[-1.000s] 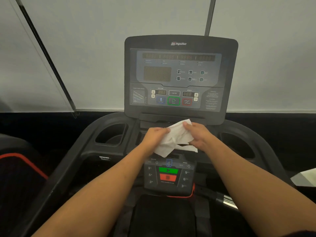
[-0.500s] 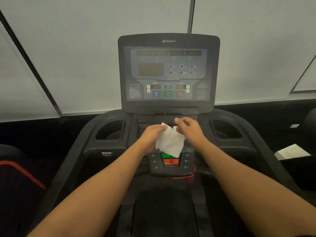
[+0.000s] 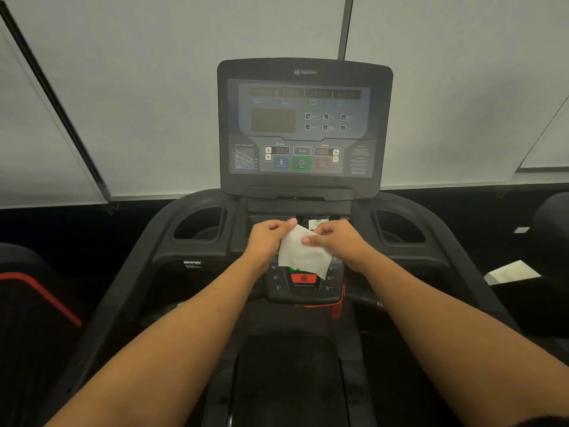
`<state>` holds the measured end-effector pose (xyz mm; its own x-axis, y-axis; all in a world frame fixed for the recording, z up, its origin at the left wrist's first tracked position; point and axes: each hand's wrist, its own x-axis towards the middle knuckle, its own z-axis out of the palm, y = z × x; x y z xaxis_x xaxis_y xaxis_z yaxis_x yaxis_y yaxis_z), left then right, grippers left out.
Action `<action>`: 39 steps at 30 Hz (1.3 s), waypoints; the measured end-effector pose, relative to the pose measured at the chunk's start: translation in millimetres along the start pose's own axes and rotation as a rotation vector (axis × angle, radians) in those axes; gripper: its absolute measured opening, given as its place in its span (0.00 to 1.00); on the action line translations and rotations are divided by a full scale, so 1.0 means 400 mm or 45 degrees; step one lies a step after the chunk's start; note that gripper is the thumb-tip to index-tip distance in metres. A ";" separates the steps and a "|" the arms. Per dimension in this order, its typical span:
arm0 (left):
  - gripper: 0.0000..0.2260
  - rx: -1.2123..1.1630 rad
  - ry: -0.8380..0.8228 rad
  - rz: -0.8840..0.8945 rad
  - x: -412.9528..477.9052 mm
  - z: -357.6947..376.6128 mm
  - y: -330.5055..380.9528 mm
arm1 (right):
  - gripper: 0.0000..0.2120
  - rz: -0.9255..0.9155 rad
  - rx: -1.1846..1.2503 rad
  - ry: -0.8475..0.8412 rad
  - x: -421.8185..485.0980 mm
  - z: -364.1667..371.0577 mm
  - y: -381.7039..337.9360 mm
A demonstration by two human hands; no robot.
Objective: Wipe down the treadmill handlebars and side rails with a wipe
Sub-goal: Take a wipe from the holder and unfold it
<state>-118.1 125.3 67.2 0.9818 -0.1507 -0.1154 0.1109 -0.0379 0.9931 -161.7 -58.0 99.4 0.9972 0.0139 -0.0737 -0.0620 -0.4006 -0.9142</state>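
Note:
A white wipe (image 3: 303, 254) hangs between both hands above the treadmill's lower keypad (image 3: 303, 282). My left hand (image 3: 266, 237) pinches its upper left corner. My right hand (image 3: 337, 241) grips its right side, thumb pressed on the sheet. The wipe is spread fairly flat and covers the green button. The dark left handlebar (image 3: 129, 285) and right handlebar (image 3: 462, 266) curve down on either side of my arms. Neither hand touches a rail.
The upright console (image 3: 303, 127) with its dark display stands straight ahead. Cup holders (image 3: 200, 223) (image 3: 400, 226) sit on both sides. A red safety cord (image 3: 337, 306) dangles under the keypad. The black belt (image 3: 289, 380) lies below. A white sheet (image 3: 512, 272) rests at right.
The wipe has been pulled flatter between the hands, and my right thumb now presses on its face. Both hands stay over the keypad; the camera view has shifted slightly.

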 end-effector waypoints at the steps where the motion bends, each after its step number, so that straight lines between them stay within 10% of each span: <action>1: 0.14 -0.035 0.003 -0.006 -0.002 0.004 0.000 | 0.14 -0.001 0.006 -0.017 -0.004 -0.001 -0.003; 14: 0.19 0.012 0.246 -0.016 -0.016 0.087 -0.001 | 0.16 0.039 0.209 0.025 -0.044 -0.007 0.011; 22: 0.12 -0.151 0.232 -0.017 -0.015 0.107 0.001 | 0.08 -0.037 0.019 0.728 -0.028 -0.010 0.015; 29: 0.11 -0.463 0.066 -0.191 -0.033 0.157 0.003 | 0.16 0.073 0.293 0.375 -0.042 0.038 -0.001; 39: 0.28 -0.579 -0.325 -0.406 -0.091 0.280 -0.048 | 0.15 0.188 0.776 0.489 -0.153 -0.020 0.153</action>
<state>-173.4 20.9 50.0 0.8278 -0.4355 -0.3536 0.5030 0.2972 0.8116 -226.3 -90.9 51.2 0.9142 -0.3677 -0.1703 -0.0974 0.2086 -0.9731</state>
